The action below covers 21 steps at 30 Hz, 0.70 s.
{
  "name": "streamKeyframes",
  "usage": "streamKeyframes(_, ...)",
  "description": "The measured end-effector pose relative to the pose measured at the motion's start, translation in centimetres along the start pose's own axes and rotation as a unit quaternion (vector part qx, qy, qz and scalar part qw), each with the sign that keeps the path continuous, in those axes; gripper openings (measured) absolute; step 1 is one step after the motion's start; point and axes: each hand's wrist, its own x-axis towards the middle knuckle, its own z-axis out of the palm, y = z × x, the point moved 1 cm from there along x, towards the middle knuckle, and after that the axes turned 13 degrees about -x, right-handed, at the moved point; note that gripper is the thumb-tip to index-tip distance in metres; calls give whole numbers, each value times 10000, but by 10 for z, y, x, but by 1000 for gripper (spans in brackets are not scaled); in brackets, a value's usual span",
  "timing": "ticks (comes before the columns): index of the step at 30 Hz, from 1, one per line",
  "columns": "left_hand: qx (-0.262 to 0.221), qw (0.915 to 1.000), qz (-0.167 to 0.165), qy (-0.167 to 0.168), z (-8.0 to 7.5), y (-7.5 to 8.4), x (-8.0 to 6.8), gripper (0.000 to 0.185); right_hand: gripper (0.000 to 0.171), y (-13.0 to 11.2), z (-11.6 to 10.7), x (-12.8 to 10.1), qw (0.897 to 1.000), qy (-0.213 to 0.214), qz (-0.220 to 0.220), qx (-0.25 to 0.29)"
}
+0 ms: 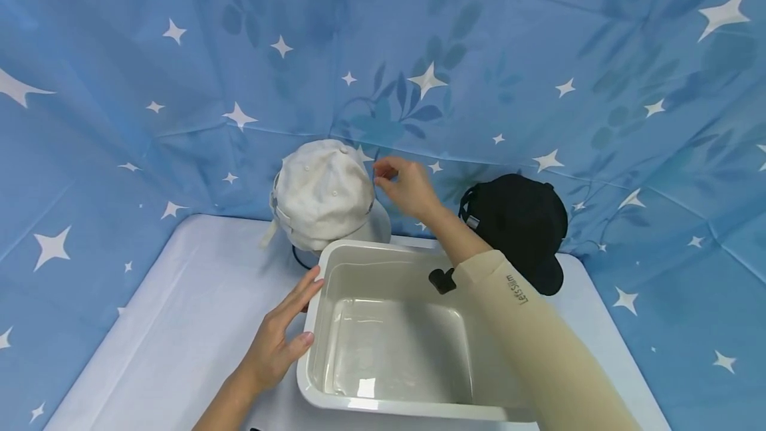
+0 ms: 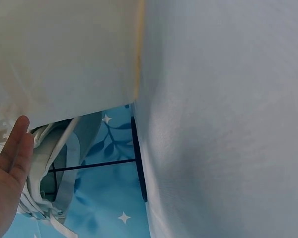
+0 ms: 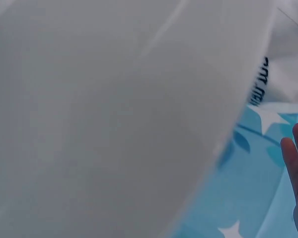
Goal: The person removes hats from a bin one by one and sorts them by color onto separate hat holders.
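A pale grey plastic bin (image 1: 413, 407) stands in front of me in the head view. My left hand (image 1: 270, 351) touches its left rim with the fingers extended. Behind the bin, a white baseball cap (image 1: 326, 195) sits on a thin black stand (image 2: 97, 165), seen from below in the left wrist view. My right hand (image 1: 408, 186) reaches across the bin to just right of the white cap, fingers loosely bent. In the right wrist view those fingers (image 3: 293, 153) hold nothing, and dark lettering shows on the cap. A black baseball cap (image 1: 517, 228) is behind my right forearm.
A small black shape (image 1: 441, 281) shows at the bin's inner far wall, partly behind my sleeve (image 1: 538, 324). The table has a white cover (image 1: 179, 311). A blue curtain (image 1: 335, 38) with white stars hangs close behind the caps and along both sides.
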Motion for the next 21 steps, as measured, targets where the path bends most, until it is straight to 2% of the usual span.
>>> streamKeyframes(8,182,9997,-96,-111,-2,3,2,68,34,3,-32,-14,9991,-201,210,-305)
streamKeyframes(16,560,9981,-141,-227,-8,7,3,68,38,10,-59,-35,9984,-136,-45,-541)
streamKeyframes(21,784,9959,-263,-368,-9,10,3,69,41,15,-79,-48,9986,-91,49,-523)
